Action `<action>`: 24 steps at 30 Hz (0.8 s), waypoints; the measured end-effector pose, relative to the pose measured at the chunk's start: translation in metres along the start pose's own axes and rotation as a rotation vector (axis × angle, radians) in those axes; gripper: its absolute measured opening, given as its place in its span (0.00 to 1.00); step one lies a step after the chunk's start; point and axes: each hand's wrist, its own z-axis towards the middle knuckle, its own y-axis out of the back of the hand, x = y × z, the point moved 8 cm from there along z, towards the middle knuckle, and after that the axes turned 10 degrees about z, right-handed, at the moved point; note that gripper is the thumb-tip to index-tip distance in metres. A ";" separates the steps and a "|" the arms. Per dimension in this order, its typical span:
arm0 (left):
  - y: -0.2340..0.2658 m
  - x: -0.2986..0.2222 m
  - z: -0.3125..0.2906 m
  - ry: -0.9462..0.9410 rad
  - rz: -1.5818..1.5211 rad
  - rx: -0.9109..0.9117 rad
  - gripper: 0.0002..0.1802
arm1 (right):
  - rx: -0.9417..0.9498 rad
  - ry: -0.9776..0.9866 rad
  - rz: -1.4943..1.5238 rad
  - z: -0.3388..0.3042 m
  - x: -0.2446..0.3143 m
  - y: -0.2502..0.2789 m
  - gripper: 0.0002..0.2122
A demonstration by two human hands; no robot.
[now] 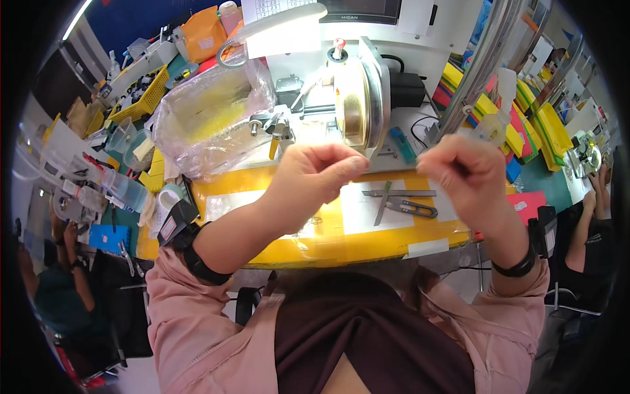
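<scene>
My left hand (318, 176) is raised above the yellow work surface (308, 246), with thumb and forefinger pinched together just in front of a gold-coloured wheel (351, 108). Whatever lies in that pinch is too small to make out. Off to the right, my right hand (467, 176) hangs in the air with its fingers curled and thumb tip close to them; I cannot make out anything in them. Between and below both hands, thread snips (413, 209), a slim metal tool (400, 193) and a narrow green-and-grey strip (382, 205) rest on white paper.
The wheel belongs to a machine with a clamp-like fixture (279, 125) at its left. A plastic-lined box (210, 108) stands farther left, under a lamp (282, 23). Yellow bins (550, 134) and a metal post (482, 65) are at the right. Other people sit on both sides.
</scene>
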 end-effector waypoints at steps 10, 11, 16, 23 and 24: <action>0.045 -0.080 -0.039 -0.853 1.043 -0.434 0.14 | -0.028 -0.231 -0.039 0.065 -0.095 0.012 0.05; 0.044 -0.082 -0.035 -0.847 1.101 -0.452 0.15 | 0.016 -0.301 0.046 0.072 -0.107 0.003 0.05; 0.046 -0.086 -0.015 -0.847 1.372 -0.532 0.17 | 0.100 -0.419 0.567 0.083 -0.123 -0.045 0.07; 0.037 -0.069 0.017 -0.826 1.575 -0.538 0.15 | 0.123 -0.331 0.431 0.090 -0.120 -0.047 0.09; 0.035 -0.067 0.022 -0.817 1.591 -0.530 0.15 | 0.133 -0.329 0.426 0.090 -0.120 -0.046 0.09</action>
